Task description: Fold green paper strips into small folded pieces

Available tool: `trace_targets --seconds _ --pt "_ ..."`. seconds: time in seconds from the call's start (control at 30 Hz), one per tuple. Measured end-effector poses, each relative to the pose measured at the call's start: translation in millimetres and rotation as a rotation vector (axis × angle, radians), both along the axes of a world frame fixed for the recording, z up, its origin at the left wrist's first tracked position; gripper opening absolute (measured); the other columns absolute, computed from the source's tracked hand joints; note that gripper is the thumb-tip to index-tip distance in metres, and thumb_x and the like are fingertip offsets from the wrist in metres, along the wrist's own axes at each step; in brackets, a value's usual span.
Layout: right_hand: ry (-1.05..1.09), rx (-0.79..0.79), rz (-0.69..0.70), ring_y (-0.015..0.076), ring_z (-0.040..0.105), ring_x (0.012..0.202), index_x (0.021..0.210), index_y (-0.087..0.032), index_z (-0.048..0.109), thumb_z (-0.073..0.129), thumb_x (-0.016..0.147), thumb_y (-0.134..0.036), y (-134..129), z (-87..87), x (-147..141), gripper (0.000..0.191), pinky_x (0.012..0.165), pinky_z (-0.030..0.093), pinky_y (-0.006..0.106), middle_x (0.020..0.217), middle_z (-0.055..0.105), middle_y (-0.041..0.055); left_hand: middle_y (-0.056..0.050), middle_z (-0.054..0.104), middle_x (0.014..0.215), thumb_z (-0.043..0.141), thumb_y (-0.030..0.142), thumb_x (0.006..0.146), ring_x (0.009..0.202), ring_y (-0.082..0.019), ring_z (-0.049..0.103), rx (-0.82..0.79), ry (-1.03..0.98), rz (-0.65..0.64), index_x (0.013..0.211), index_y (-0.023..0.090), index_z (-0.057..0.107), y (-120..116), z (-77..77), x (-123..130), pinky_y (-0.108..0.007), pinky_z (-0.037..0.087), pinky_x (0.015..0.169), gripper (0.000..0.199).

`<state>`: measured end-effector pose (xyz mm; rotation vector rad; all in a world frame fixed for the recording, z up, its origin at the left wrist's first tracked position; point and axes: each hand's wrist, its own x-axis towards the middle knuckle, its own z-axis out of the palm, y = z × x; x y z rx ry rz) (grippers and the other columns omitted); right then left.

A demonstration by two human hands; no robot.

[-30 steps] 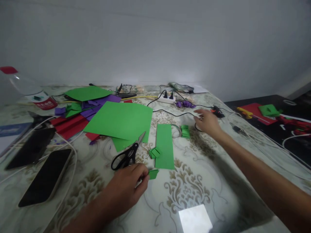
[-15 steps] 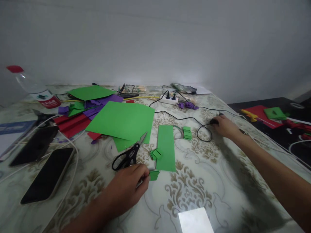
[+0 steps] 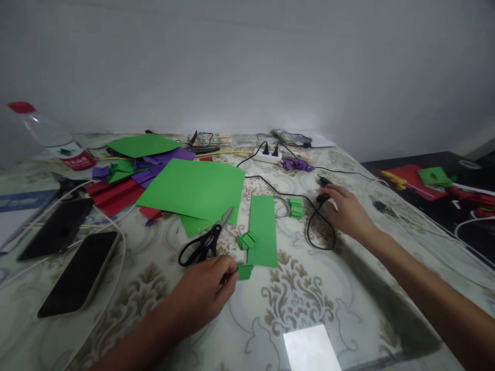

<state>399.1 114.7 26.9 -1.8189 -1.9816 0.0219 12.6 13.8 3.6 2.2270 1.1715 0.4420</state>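
Plain grey wall (image 3: 232,62) behind; a table with patterned cover (image 3: 240,332) is pushed up to it. Left side is crowded: a red-capped bottle (image 3: 77,158), 2 dark phones (image 3: 79,273), white cables, red paper (image 3: 116,196) and purple paper (image 3: 170,157) are seen. A large green sheet (image 3: 197,188) is laid over part of this pile, with the black scissors' (image 3: 207,245) blade across its near right corner, handles just beyond the left hand (image 3: 209,281). A small green paper piece (image 3: 245,272) is pinched in that hand, thumb and finger nearly together, just off the near end of a green strip (image 3: 265,226). A folded green bundle (image 3: 246,240) is overlapped with the strip's left edge; a green stack (image 3: 296,207) is placed to its right. A black corded tool (image 3: 324,183) is held in the right hand (image 3: 346,211), fingers curled; its exact grip is partly hidden. The black cord (image 3: 320,249) is looped beside that hand, in the way. Room for moving is left between strip and right forearm. The right edge is bordered by a dark surface (image 3: 429,221).
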Motion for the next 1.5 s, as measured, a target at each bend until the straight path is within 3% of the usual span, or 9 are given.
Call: trace_targets --seconds 0.13,0.27,0.37,0.57,0.77,0.9,1.03,1.27,1.5 --pt "0.148 -0.045 0.204 0.0289 0.069 0.118 0.126 -0.021 0.067 0.054 0.1 -0.034 -42 15.7 -72 0.032 0.102 0.057 0.043 0.129 0.071 0.0125 0.001 0.062 0.076 0.048 0.022 0.099 0.069 -0.017 0.06 -0.02 -0.064 0.056 0.088 0.022 0.053 1 1.5 1 -0.027 0.041 0.066 0.013" --pt "0.766 -0.504 0.471 0.0236 0.074 0.096 0.118 -0.022 0.07 0.073 0.092 -0.04 -87 11.9 -145 0.032 0.083 0.06 0.035 0.109 0.078 0.0075 0.002 0.06 0.073 0.05 0.023 0.099 0.065 -0.015 0.057 -0.043 -0.158 0.114 0.084 0.021 0.054 1 5.6 2 -0.025 0.041 0.063 0.015" --pt "0.947 -0.635 0.405 0.0176 0.067 0.07 0.097 -0.019 0.076 0.076 0.088 -0.04 -96 -6.0 -172 0.024 0.063 0.051 0.028 0.08 0.074 0.003 0.002 0.061 0.073 0.051 0.024 0.098 0.066 -0.015 0.058 -0.074 -0.224 0.131 0.084 0.02 0.056 1 7.4 3 -0.023 0.042 0.061 0.016" --pt "1.245 -0.715 0.292 0.013 0.063 0.063 0.091 -0.016 0.073 0.085 0.079 -0.041 -96 -29.8 -174 0.03 0.06 0.044 0.025 0.069 0.071 -0.0003 0.003 0.06 0.07 0.054 0.024 0.096 0.063 -0.013 0.057 -0.128 -0.254 0.152 0.082 0.019 0.057 2 3.8 5 -0.022 0.04 0.059 0.016" --pt "1.268 -0.669 0.253 0.0087 0.053 0.054 0.094 -0.018 0.073 0.086 0.077 -0.029 -101 -25.7 -171 0.024 0.053 0.037 0.022 0.062 0.063 -0.0057 0.004 0.06 0.069 0.055 0.022 0.095 0.063 -0.013 0.056 -0.124 -0.249 0.159 0.08 0.019 0.057 -2 6.5 9 -0.022 0.04 0.059 0.015" --pt "1.292 -0.654 0.267 0.0096 0.057 0.061 0.094 -0.018 0.073 0.084 0.079 -0.026 -102 -27.0 -172 0.02 0.058 0.041 0.022 0.069 0.067 -0.0037 0.003 0.059 0.068 0.055 0.021 0.093 0.061 -0.013 0.055 -0.129 -0.246 0.151 0.079 0.019 0.058 -2 8.6 10 -0.022 0.039 0.058 0.015" --pt "1.346 -0.664 0.273 0.0102 0.062 0.066 0.097 -0.019 0.072 0.087 0.077 -0.024 -102 -30.0 -172 0.025 0.064 0.044 0.022 0.074 0.072 -0.003 0.002 0.061 0.069 0.056 0.021 0.092 0.063 -0.013 0.057 -0.161 -0.257 0.15 0.078 0.018 0.059 -2 7.8 10 -0.022 0.042 0.06 0.015" --pt "1.464 -0.74 0.247 0.0072 0.058 0.061 0.094 -0.02 0.072 0.097 0.066 -0.02 -101 -29.0 -170 0.038 0.057 0.041 0.019 0.072 0.07 -0.0065 0.003 0.06 0.069 0.056 0.019 0.09 0.063 -0.013 0.056 -0.161 -0.276 0.148 0.077 0.018 0.059 -3 10.7 8 -0.022 0.043 0.061 0.013" --pt "1.438 -0.754 0.255 0.006 0.056 0.06 0.095 -0.02 0.071 0.099 0.066 -0.021 -104 -24.1 -170 0.04 0.057 0.04 0.018 0.069 0.067 -0.008 0.003 0.06 0.068 0.057 0.019 0.091 0.063 -0.012 0.056 -0.202 -0.299 0.102 0.078 0.017 0.061 -4 15.3 8 -0.022 0.042 0.061 0.014"
